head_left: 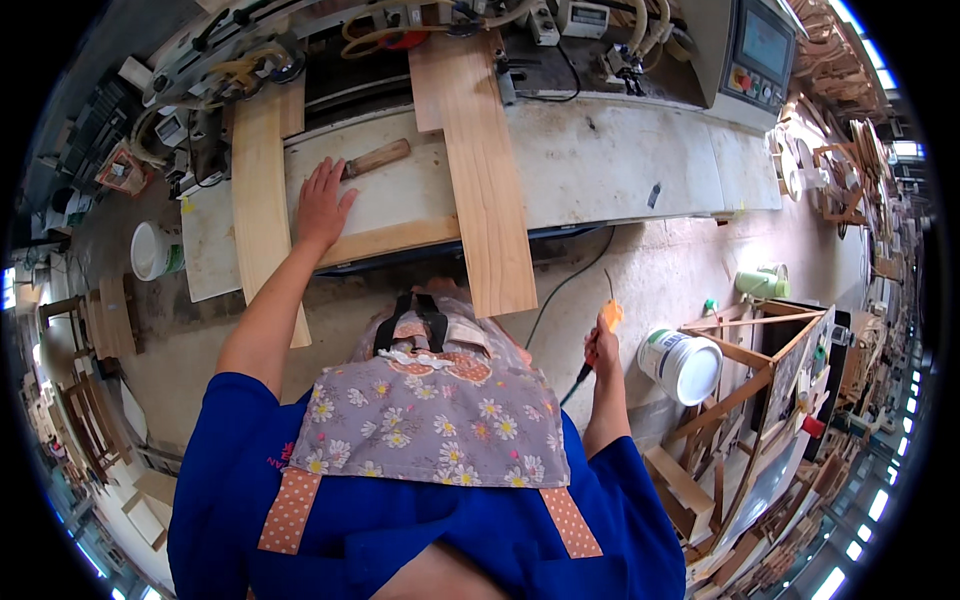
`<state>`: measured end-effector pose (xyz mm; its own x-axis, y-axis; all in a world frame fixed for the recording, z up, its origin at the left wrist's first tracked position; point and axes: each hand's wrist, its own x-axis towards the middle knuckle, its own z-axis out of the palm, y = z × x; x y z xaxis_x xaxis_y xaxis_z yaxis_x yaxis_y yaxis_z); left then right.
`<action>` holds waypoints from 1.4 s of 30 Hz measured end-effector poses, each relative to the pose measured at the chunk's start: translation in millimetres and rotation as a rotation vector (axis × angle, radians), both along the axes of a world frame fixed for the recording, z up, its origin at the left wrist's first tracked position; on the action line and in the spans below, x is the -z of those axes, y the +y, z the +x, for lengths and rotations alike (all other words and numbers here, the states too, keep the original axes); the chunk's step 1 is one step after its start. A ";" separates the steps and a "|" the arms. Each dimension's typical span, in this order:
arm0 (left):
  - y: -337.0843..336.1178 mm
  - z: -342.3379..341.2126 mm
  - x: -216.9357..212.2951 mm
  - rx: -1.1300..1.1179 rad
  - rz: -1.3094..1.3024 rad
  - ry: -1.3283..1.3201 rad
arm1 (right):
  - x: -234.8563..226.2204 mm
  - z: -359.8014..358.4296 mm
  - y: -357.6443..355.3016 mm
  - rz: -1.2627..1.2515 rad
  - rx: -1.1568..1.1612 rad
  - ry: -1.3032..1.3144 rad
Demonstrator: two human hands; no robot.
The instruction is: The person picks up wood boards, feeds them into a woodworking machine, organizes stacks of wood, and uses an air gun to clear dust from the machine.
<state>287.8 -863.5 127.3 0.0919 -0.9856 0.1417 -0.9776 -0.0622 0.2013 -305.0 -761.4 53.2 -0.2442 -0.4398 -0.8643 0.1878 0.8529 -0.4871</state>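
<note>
My left hand (323,205) lies flat on the white worktable (570,170), fingers stretched out. Just beyond its fingertips is a wooden block or handle (380,158) with a darker left end; whether they touch it I cannot tell. A long pale board (262,190) runs under the machine to the left of this hand, and another board (490,210) lies to its right, overhanging the table's front edge. Off the table at the right, my right hand (603,345) is wrapped round an orange air blow gun (612,314) with a thin bent nozzle, its dark hose trailing below.
Machine clamps and hoses (260,70) line the table's back, with a control panel (760,50) at the right. White buckets (692,370) stand on both sides. A wooden-framed cart (765,400) is at the right. A hose (560,285) crosses the floor.
</note>
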 end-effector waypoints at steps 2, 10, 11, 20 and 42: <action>-0.8 1.0 1.9 0.004 0.003 -0.009 | 9.0 10.1 -17.1 -0.060 0.037 0.089; 2.5 3.3 0.6 0.010 -0.015 -0.021 | 4.3 38.5 -71.5 -0.081 0.053 0.331; 2.1 2.7 -0.5 0.014 -0.018 -0.013 | 6.7 34.1 -71.6 -0.068 -0.059 0.302; -2.0 -2.2 -0.1 -0.019 -0.030 -0.022 | 15.1 112.7 -35.1 0.156 -0.886 0.025; 21.6 -32.5 -6.5 -0.257 -0.045 0.015 | -155.8 -39.6 -108.8 -0.387 -0.142 0.186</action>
